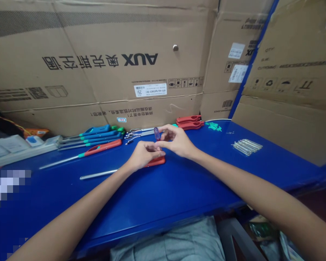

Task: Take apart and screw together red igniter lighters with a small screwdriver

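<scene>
My right hand [178, 142] is closed on a small screwdriver [157, 133] with a see-through purple handle, held upright; its tip is hidden by my fingers. Close beside it, my left hand [143, 154] is closed around a long-necked lighter [156, 161] with a red handle. That lighter lies on the blue table, its metal tube pointing left under my left wrist. Between thumb and fingers, the spot where the screwdriver meets the lighter is covered. Behind my hands lie several thin metal tubes with wires [141, 134].
Several blue-handled lighters [101, 136] and a red-handled one [103, 146] lie left. Red handle shells [190, 122], small green parts [213, 126] and several clear tubes [247, 146] lie right. A white power strip [24, 148] is far left. Cardboard [97, 36] walls the back.
</scene>
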The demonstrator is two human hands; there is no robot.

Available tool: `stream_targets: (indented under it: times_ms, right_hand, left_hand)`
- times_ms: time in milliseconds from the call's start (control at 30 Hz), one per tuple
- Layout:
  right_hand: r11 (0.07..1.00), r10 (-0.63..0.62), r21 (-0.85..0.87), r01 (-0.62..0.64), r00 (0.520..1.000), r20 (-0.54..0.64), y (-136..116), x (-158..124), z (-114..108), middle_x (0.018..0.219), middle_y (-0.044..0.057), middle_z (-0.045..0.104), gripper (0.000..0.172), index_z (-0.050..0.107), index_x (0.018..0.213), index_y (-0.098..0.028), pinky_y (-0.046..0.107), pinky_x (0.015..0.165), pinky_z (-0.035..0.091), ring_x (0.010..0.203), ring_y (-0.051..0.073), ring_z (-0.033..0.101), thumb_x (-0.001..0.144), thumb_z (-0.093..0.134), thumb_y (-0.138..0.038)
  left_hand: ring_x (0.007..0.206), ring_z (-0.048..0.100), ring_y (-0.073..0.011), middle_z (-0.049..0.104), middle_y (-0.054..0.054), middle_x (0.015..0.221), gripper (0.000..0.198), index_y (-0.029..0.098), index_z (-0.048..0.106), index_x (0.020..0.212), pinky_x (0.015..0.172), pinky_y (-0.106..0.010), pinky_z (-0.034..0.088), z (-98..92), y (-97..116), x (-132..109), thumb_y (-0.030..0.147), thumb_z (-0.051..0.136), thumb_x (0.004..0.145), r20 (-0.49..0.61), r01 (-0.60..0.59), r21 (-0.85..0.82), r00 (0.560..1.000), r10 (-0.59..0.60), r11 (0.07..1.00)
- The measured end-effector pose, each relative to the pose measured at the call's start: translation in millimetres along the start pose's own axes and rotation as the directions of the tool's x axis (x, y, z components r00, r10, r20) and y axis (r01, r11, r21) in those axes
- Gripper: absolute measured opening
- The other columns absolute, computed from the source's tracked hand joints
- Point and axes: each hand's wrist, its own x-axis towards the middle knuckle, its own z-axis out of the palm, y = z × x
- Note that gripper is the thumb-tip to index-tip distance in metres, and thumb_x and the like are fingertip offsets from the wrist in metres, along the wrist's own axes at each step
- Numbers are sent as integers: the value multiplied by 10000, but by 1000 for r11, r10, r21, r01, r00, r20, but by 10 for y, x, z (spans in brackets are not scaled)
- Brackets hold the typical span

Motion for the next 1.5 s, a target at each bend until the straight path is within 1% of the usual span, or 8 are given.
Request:
stream_targets:
  times_ms: [267, 467, 667, 833, 1000, 1200, 1367, 1500]
  right_hand:
    - [998, -8, -56, 4, 997, -71, -44, -2, 35, 748, 10, 594, 253, 539, 762, -136, 270, 671, 461, 685, 111, 552, 643, 728, -255]
    - [999, -2, -34, 2, 1000, 26, -60, 12, 20, 814, 42, 606, 107, 567, 840, -111, 281, 722, 470, 739, 122, 566, 774, 581, -194]
    - [996, 35, -80, -32, 999, 36, -49, -2, -7, 924, 59, 622, 204, 598, 943, -128, 298, 730, 476, 807, 144, 577, 759, 618, -214]
    - [999, -11, -49, 12, 1000, 14, 6, -12, 26, 763, 16, 602, 240, 581, 848, -138, 282, 665, 473, 698, 128, 569, 691, 708, -267]
    - [990, 84, 112, -82, 996, -15, 0, -4, 61, 798, 14, 644, 263, 515, 905, -152, 294, 736, 514, 745, 132, 632, 685, 657, -132]
    - [985, 116, 117, -125, 990, 77, 3, -8, 3, 967, 61, 636, 389, 469, 1126, -165, 264, 601, 504, 782, 146, 621, 749, 566, -143]
    - [994, 74, -80, -71, 997, 32, 68, -6, -19, 830, 41, 607, 378, 572, 860, -126, 283, 688, 471, 761, 139, 567, 583, 775, -287]
    - [989, 146, -7, -146, 989, 28, 105, -13, 35, 690, 12, 590, 289, 547, 725, -121, 255, 593, 437, 612, 104, 530, 596, 749, -284]
  left_hand:
    - [502, 439, -68, 535, 8, 560, 400, 110, 534, 613, 484, -197, 344, 49, -48, 22, 444, 753, 631, 3, -86, 53, 996, 86, 995]
    - [840, 639, -186, 694, -98, 932, 445, 92, 673, 944, 802, -306, 504, 22, -19, 3, 463, 707, 700, 149, -109, -89, 981, 121, 990]
    - [697, 624, -158, 699, -88, 813, 436, 83, 697, 804, 679, -280, 505, 2, -18, 3, 471, 764, 618, 102, -17, -128, 994, 31, 992]
    - [572, 548, -105, 660, -43, 680, 386, 88, 673, 704, 543, -221, 434, 21, -17, 20, 412, 817, 553, 17, -5, -60, 1000, 6, 998]
    - [633, 580, -118, 662, -46, 708, 336, 101, 662, 680, 627, -244, 477, 17, -9, 26, 395, 796, 589, -34, -66, -10, 997, 66, 998]
    - [741, 644, -172, 700, -86, 816, 431, 96, 697, 813, 716, -291, 513, 3, -12, 16, 447, 789, 581, 98, 29, -162, 995, -13, 986]
    - [554, 537, -94, 638, -28, 638, 403, 90, 627, 660, 521, -199, 411, 10, -18, 16, 414, 826, 526, 44, 15, -84, 999, -11, 996]
    - [571, 531, -94, 617, -19, 635, 440, 100, 580, 655, 538, -204, 414, 27, -23, 19, 455, 809, 532, 24, -6, -88, 1000, 8, 996]
